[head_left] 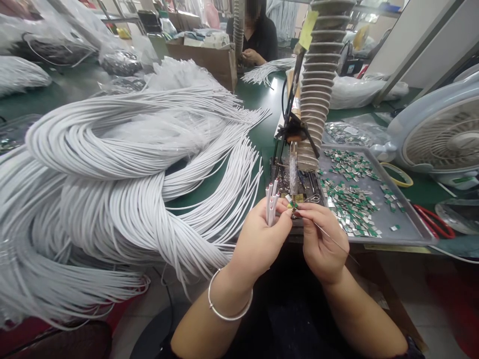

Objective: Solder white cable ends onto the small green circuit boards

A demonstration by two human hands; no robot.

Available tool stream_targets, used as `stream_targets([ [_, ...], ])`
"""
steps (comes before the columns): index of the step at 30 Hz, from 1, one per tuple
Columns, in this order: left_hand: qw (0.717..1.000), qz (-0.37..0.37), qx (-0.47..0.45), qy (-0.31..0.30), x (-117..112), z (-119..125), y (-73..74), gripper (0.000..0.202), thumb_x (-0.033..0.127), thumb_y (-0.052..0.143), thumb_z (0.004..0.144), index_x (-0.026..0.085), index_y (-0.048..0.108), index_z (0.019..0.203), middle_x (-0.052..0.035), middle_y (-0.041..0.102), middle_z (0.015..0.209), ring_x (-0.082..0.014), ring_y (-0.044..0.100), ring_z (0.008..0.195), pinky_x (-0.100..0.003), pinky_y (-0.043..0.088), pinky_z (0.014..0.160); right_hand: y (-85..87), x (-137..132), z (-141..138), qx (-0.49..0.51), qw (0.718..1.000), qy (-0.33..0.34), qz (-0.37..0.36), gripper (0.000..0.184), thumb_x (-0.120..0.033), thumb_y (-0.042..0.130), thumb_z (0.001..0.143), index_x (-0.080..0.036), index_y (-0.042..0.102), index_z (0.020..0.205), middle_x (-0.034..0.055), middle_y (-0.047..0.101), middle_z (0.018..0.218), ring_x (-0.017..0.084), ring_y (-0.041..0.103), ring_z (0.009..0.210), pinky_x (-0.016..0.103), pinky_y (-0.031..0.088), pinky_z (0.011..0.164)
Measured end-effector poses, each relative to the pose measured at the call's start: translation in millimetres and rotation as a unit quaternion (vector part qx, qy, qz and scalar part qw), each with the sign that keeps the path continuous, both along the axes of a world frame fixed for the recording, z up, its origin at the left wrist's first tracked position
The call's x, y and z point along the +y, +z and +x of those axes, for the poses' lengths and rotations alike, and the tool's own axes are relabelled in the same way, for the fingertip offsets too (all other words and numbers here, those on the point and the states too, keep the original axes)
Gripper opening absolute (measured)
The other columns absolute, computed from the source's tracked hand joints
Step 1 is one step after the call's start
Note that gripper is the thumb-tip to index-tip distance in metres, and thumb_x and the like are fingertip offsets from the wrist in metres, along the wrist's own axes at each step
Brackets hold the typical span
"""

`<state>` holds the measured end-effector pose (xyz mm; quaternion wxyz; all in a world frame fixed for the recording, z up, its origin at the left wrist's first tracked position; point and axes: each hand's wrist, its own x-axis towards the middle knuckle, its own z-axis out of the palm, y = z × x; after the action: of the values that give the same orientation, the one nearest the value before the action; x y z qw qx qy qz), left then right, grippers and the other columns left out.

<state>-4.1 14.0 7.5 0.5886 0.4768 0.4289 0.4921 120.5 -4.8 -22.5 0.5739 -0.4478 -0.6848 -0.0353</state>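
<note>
My left hand is closed around several white cables, whose cut ends stick up past the fingers. Its thumb and forefinger pinch at a small green and silver connector board. My right hand is closed close beside it, fingertips near the board, with a thin grey solder wire running through the grip. Right above the fingertips a soldering iron hangs tip down from a stand. Whether its tip touches the board is hard to see. The fingers partly hide the joint.
Large bundles of white cable cover the left side. A grey tray of small green boards lies at right, near a fan. A ribbed extraction hose comes down behind the iron. Across the table sits another person.
</note>
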Motion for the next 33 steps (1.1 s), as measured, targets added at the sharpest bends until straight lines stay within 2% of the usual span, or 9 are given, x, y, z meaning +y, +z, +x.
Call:
stream_targets([
  [10, 1.0, 0.011, 0.018, -0.022, -3, -2, -2.0, 0.011, 0.018, 0.057, 0.08, 0.018, 0.052, 0.07, -0.0009, 0.057, 0.084, -0.0131, 0.055, 0.08, -0.025, 0.043, 0.078, -4.7, -3, 1, 0.015, 0.999, 0.023, -0.016, 0.024, -0.005, 0.05, 0.085, -0.02, 0.062, 0.098, 0.0071, 0.068, 0.093, 0.018, 0.066, 0.089, 0.036, 0.057, 0.075],
  [16, 0.99, 0.049, 0.088, -0.095, -15, -7, -15.2, 0.012, 0.026, 0.049, 0.089, 0.019, 0.053, 0.079, -0.0018, 0.057, 0.082, -0.0156, 0.053, 0.08, -0.027, 0.042, 0.075, -7.2, -17, 8, 0.003, 0.999, 0.032, -0.033, 0.025, -0.005, 0.049, 0.084, -0.019, 0.061, 0.101, 0.0059, 0.068, 0.088, 0.016, 0.065, 0.081, 0.033, 0.057, 0.07],
  [19, 0.977, 0.074, 0.131, -0.148, -25, -11, -21.4, 0.02, 0.03, 0.042, 0.093, 0.018, 0.055, 0.083, -0.0025, 0.057, 0.081, -0.0153, 0.053, 0.076, -0.028, 0.043, 0.074, -7.8, -26, 15, 0.008, 0.998, 0.003, -0.062, 0.027, -0.007, 0.048, 0.086, -0.021, 0.06, 0.106, 0.0036, 0.067, 0.086, 0.014, 0.064, 0.071, 0.03, 0.056, 0.064],
  [22, 0.972, 0.094, 0.148, -0.157, -30, -13, -26.0, 0.023, 0.029, 0.037, 0.095, 0.017, 0.056, 0.089, -0.0064, 0.059, 0.096, -0.0161, 0.056, 0.085, -0.03, 0.043, 0.081, -3.5, -28, 25, 0.01, 0.994, -0.068, -0.079, 0.025, -0.008, 0.046, 0.088, -0.022, 0.06, 0.103, 0.0024, 0.066, 0.087, 0.012, 0.062, 0.069, 0.027, 0.054, 0.065],
  [24, 0.975, 0.09, 0.146, -0.143, -31, -13, -27.5, 0.023, 0.029, 0.038, 0.095, 0.016, 0.057, 0.091, -0.0083, 0.059, 0.101, -0.017, 0.057, 0.09, -0.031, 0.043, 0.084, 1.5, -24, 33, -0.018, 0.987, -0.135, -0.089, 0.019, -0.011, 0.047, 0.088, -0.021, 0.06, 0.098, 0.0024, 0.065, 0.085, 0.014, 0.062, 0.073, 0.028, 0.052, 0.068],
  [26, 0.979, 0.073, 0.131, -0.139, -30, -12, -27.4, 0.025, 0.031, 0.039, 0.095, 0.016, 0.057, 0.086, -0.0079, 0.059, 0.097, -0.0166, 0.058, 0.086, -0.03, 0.044, 0.081, 6.1, -18, 42, -0.064, 0.975, -0.179, -0.115, 0.013, -0.016, 0.051, 0.087, -0.021, 0.06, 0.096, 0.0034, 0.065, 0.085, 0.016, 0.061, 0.076, 0.03, 0.051, 0.071],
  [30, 0.981, 0.059, 0.118, -0.145, -27, -10, -24.7, 0.031, 0.032, 0.04, 0.094, 0.017, 0.052, 0.069, -0.0052, 0.058, 0.082, -0.0166, 0.056, 0.081, -0.031, 0.043, 0.079, 9.9, -6, 57, -0.173, 0.959, -0.139, -0.177, 0.014, -0.018, 0.05, 0.086, -0.02, 0.059, 0.097, 0.0058, 0.064, 0.089, 0.02, 0.059, 0.082, 0.034, 0.049, 0.075],
  [33, 0.982, 0.044, 0.118, -0.142, -26, -11, -24.2, 0.028, 0.032, 0.044, 0.092, 0.017, 0.052, 0.069, -0.0031, 0.055, 0.077, -0.0167, 0.053, 0.082, -0.031, 0.04, 0.079, 11.0, 1, 60, -0.248, 0.937, -0.097, -0.226, 0.014, -0.015, 0.049, 0.085, -0.018, 0.059, 0.094, 0.0078, 0.064, 0.089, 0.023, 0.056, 0.087, 0.037, 0.048, 0.077],
])
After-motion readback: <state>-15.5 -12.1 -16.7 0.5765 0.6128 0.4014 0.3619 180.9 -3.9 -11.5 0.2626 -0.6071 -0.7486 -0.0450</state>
